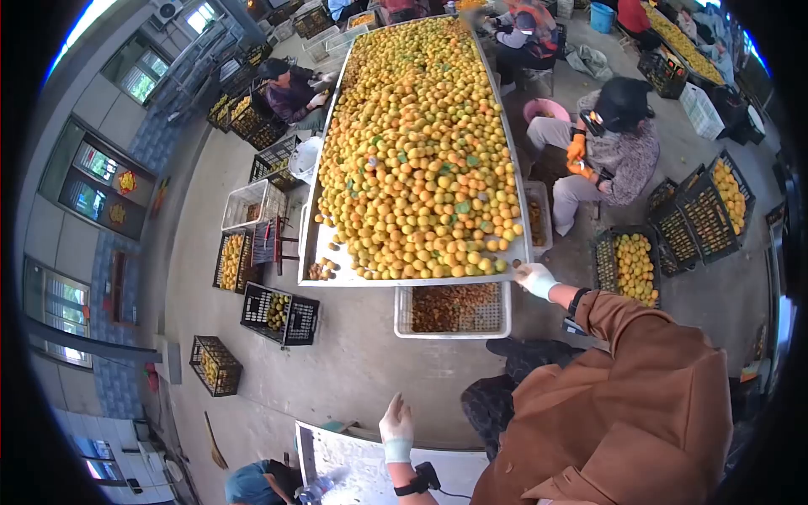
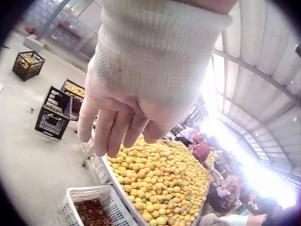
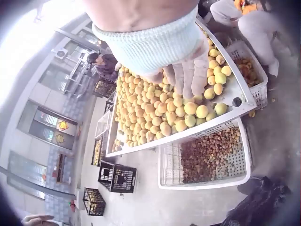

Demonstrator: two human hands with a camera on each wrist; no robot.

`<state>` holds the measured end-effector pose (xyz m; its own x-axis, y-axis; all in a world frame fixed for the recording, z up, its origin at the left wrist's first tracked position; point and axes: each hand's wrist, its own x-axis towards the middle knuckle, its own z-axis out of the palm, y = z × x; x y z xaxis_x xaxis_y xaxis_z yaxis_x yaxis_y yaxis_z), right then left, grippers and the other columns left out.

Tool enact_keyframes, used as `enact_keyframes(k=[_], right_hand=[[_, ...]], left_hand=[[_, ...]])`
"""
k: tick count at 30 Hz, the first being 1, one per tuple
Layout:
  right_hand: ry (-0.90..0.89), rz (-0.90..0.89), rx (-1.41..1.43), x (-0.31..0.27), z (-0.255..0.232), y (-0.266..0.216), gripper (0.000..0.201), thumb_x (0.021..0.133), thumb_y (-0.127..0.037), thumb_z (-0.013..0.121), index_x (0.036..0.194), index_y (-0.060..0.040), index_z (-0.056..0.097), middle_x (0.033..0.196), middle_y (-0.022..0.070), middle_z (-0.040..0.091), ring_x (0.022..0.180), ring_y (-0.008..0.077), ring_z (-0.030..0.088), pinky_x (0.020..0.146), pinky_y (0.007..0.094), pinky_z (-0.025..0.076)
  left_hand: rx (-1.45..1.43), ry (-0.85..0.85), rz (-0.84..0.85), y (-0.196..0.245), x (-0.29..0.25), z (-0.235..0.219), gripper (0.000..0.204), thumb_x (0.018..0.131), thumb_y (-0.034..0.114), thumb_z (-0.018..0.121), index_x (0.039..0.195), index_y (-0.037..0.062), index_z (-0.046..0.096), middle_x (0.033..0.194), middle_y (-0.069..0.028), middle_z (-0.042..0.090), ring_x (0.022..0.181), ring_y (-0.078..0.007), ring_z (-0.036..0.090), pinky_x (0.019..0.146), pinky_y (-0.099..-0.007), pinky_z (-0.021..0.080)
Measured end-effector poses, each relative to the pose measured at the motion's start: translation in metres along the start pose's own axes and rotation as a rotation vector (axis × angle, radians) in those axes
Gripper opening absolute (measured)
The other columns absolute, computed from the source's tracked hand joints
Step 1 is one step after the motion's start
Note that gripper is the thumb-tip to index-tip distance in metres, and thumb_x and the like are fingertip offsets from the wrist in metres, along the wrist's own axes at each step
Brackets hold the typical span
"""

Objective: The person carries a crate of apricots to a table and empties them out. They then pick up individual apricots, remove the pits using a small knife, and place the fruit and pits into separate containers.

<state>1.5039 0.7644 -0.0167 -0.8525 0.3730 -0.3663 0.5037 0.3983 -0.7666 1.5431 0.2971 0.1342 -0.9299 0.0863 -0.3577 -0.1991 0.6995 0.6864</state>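
A long, metal-edged tray [image 1: 412, 281] is heaped with yellow-orange apricots [image 1: 421, 168]. My right hand [image 1: 536, 279], in a white glove, is at the tray's near right corner. In the right wrist view its fingers [image 3: 197, 77] reach out fairly straight over the apricots at the near edge, and a small dark round spot [image 3: 237, 101] shows at the corner. My left hand [image 1: 396, 425], also gloved in white, hangs away from the tray, above a white surface [image 1: 370, 463]. In the left wrist view its fingers [image 2: 113, 132] are loosely extended and nothing is held.
Below the tray's near end stands a white crate [image 1: 507, 311] with small brown pieces inside. Black crates [image 1: 280, 315] with fruit stand on the floor to the left, others at right. A person with orange gloves [image 1: 619, 143] sits along the right side; another person [image 1: 290, 93] sits left.
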Motion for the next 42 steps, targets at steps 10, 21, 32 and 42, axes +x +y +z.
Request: enact_keyframes(k=[10,21,32,42], right_hand=[[0.495,0.231,0.054,0.157,0.049,-0.018,0.038,0.084,-0.027,0.062,0.115,-0.0052,0.061,0.112,0.0186,0.063,0.104,0.0323,0.060,0.089,0.0377,0.047],[0.619,0.393,0.090,0.211,0.036,0.007,0.047,0.083,-0.035,0.058,0.123,-0.0106,0.054,0.114,0.0199,0.061,0.106,0.0367,0.057,0.090,0.0413,0.046],[0.820,0.363,-0.010,0.325,0.076,0.028,0.055,0.086,-0.041,0.056,0.133,-0.0160,0.044,0.122,0.0244,0.053,0.108,0.0413,0.054,0.091,0.0440,0.043],[0.806,0.631,-0.081,0.424,0.114,0.013,0.056,0.080,-0.031,0.063,0.130,-0.0146,0.044,0.131,0.0229,0.042,0.108,0.0387,0.053,0.090,0.0446,0.044]], left_hand=[[-0.133,-0.049,-0.016,-0.140,0.212,-0.109,0.021,0.087,0.005,0.049,0.094,-0.0035,0.066,0.074,-0.0101,0.068,0.064,-0.0124,0.061,0.060,-0.0257,0.049],[-0.101,-0.106,0.418,-0.020,0.584,-0.037,0.020,0.086,0.004,0.055,0.105,0.0039,0.063,0.073,-0.0057,0.062,0.061,-0.0169,0.063,0.059,-0.0291,0.051],[0.670,0.074,0.737,0.187,0.786,0.117,0.066,0.089,0.038,0.058,0.143,0.0195,0.025,0.137,-0.0186,0.037,0.105,-0.0376,0.057,0.083,-0.0449,0.049],[0.492,-0.317,1.074,0.169,0.837,0.157,0.035,0.083,0.019,0.059,0.116,0.0133,0.050,0.114,-0.0173,0.050,0.089,-0.0363,0.059,0.072,-0.0438,0.051]])
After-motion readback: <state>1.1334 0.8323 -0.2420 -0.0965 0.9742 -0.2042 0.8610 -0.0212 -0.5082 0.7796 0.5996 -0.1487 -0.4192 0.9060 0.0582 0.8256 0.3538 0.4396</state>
